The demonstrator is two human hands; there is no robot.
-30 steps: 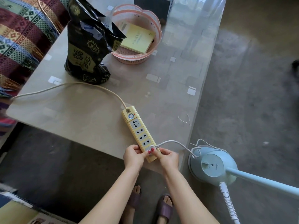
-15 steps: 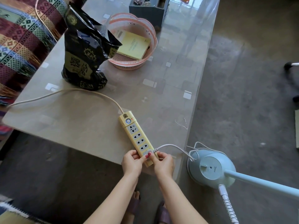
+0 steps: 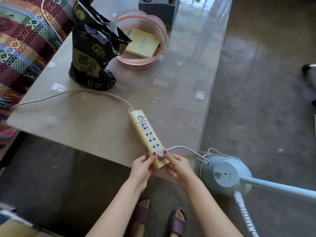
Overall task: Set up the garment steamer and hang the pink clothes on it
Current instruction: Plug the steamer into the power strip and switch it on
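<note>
Head view, left hand: the left hand (image 3: 142,165) is gripping the near end of the long yellow plastic power strip (image 3: 149,139), fingers curled round its left side and thumb lying on top beside the plug
Head view, right hand: the right hand (image 3: 177,165) is pinching the small white round plug (image 3: 161,153), thumb tip pressing on its top and the other fingers curling under the strip's right side
Plug: it is sitting in the nearest socket of the power strip, its white cord (image 3: 185,149) running right to the steamer base
Power strip: it is lying slantwise on the beige glass-topped low table (image 3: 95,124), its near end sticking out past the table's edge between the two hands; its own beige cable (image 3: 71,94) is curving away to the left
Garment steamer: the pale blue round steamer base (image 3: 225,175) is standing on the grey floor (image 3: 256,100) just right of the table corner, with a pale blue pole (image 3: 280,186) and a white ribbed hose (image 3: 246,218) leading off to the right
Pink clothes: not appearing in this view
Table, far part: a black and gold crinkled foil bag (image 3: 94,53) is standing upright beside a pink plastic basket (image 3: 159,53) that is holding a yellow booklet (image 3: 142,43)
Left edge: a striped patterned woven cloth (image 3: 22,45) is lying alongside the table
</note>
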